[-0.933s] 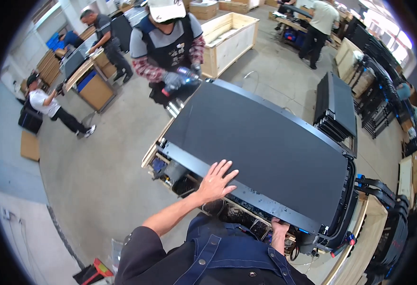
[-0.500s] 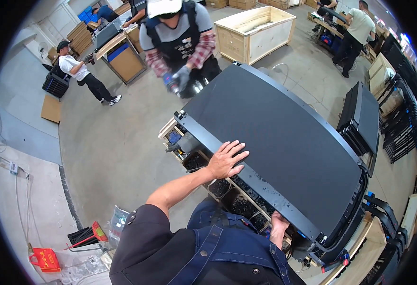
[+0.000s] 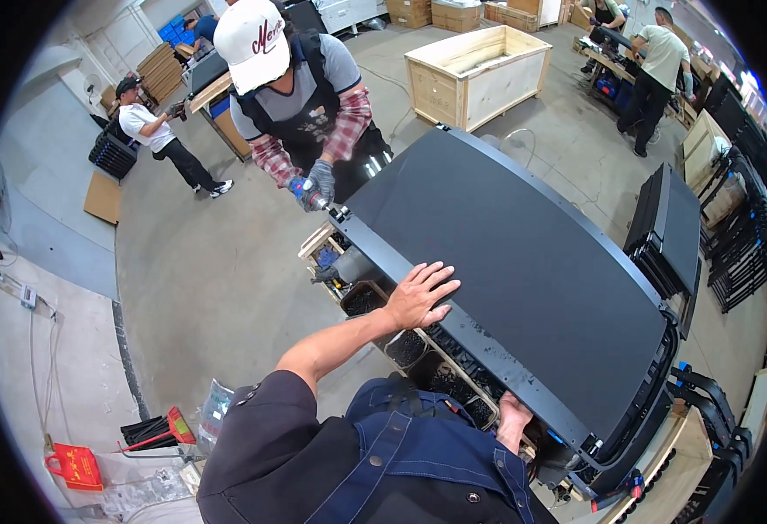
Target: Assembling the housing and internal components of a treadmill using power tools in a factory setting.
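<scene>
The empty left grip (image 3: 420, 299) spread mid-frame on the dark panel (image 3: 532, 253), perhaps steadying it; of the right grip (image 3: 513, 417) I could not tell.

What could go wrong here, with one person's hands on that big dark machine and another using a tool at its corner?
The right hand is partly hidden beneath the long grey rail, so it might get pinched if the machine shifted.

The co-worker holds a power tool by the rail's far end; if it slipped, it could scratch the rail or perhaps jolt it under the left hand.
</scene>
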`<action>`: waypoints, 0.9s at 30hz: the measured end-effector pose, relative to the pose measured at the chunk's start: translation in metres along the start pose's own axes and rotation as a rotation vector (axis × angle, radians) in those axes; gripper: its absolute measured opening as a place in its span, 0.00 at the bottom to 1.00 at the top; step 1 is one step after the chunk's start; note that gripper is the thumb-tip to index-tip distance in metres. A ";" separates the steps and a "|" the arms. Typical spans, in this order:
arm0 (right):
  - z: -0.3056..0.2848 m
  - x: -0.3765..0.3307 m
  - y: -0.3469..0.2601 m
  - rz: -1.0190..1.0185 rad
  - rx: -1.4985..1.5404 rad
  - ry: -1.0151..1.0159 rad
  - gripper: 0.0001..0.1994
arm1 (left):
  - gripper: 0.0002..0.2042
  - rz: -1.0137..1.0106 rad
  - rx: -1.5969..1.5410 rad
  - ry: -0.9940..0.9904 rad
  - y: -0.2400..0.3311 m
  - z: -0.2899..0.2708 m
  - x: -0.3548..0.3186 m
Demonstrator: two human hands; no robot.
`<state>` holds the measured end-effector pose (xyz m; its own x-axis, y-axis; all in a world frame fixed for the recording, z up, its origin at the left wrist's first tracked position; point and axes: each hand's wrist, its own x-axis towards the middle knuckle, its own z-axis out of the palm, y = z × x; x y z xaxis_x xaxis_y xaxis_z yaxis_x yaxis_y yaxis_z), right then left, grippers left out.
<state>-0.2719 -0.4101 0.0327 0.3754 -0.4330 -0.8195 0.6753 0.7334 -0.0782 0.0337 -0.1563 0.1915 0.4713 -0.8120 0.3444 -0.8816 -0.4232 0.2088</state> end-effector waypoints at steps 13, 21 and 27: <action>-0.001 0.005 -0.004 0.033 0.013 0.008 0.14 | 0.28 0.022 -0.007 0.048 -0.001 0.002 -0.001; -0.001 0.000 -0.002 0.028 0.031 -0.028 0.16 | 0.28 0.012 -0.014 0.055 -0.001 0.002 -0.002; -0.002 0.002 -0.003 0.019 0.029 0.005 0.20 | 0.28 -0.001 -0.017 0.050 -0.001 0.002 -0.002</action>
<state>-0.2742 -0.4125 0.0303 0.3852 -0.4166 -0.8235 0.6862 0.7259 -0.0462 0.0341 -0.1554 0.1884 0.4729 -0.7904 0.3894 -0.8810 -0.4166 0.2244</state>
